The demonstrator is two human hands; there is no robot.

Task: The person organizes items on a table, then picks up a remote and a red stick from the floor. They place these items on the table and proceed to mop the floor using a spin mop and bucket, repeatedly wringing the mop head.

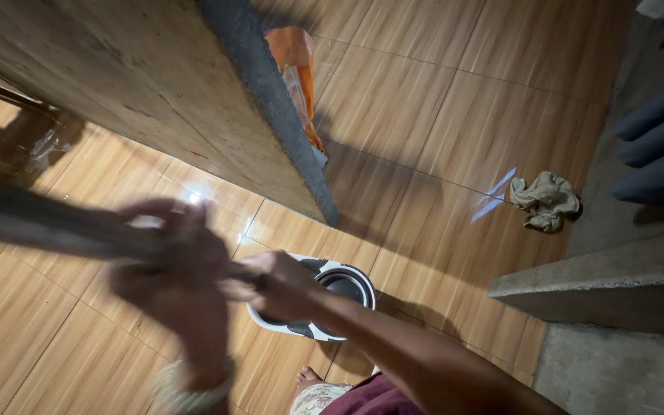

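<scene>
I see both hands closed on one long dark pole, a mop-like handle, which is heavily blurred. Its long axis runs almost level across my view, from the far left edge toward the centre, dipping slightly to the right. The left hand is wrapped around the pole further out along its length, fingers curled over the top, though blur keeps me from reading each finger. The right hand is shut in a fist at the near end of the pole, just right of the left hand, the two almost touching. So the pole extends leftward from both hands, and the right hand has its end.

Directly below and behind the right hand sits a white and black round mop bucket on the wood-patterned tile floor. Whether the pole reaches into it I cannot tell.

A rough concrete slab with a dark edge slants across the upper left, with an orange plastic bag behind it. A crumpled beige rag lies on the floor well to the right, near a grey concrete step.
</scene>
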